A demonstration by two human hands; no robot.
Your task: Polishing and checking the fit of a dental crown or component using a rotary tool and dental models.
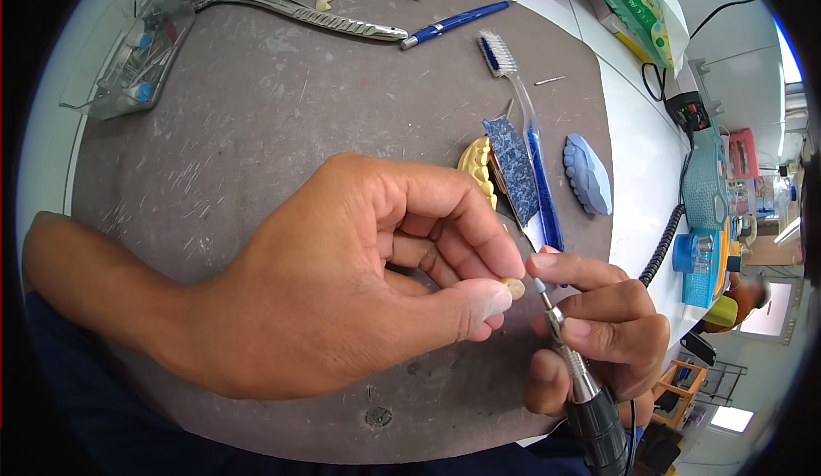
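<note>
My left hand (342,288) is closed, its thumb and index finger pinching a small cream-coloured dental crown (514,289), mostly covered by the fingertips. In my right hand (611,318) is a rotary handpiece (584,386) with a silver nose and black body, gripped like a pen. Its pale blue-grey grinding tip (540,286) points up beside the crown; whether they touch I cannot tell. Just beyond my hands lie a yellow dental model (475,166), partly hidden, a blue patterned strip (513,164), and a clear-and-blue toothbrush (532,125).
A blue dental model (587,177) sits right of the toothbrush. At the far side are metal pliers (316,18), a tooth-shaped piece (324,1) and a blue pen (457,24). A clear box (141,44) stands far left. A coiled black cord (663,245) runs along the right.
</note>
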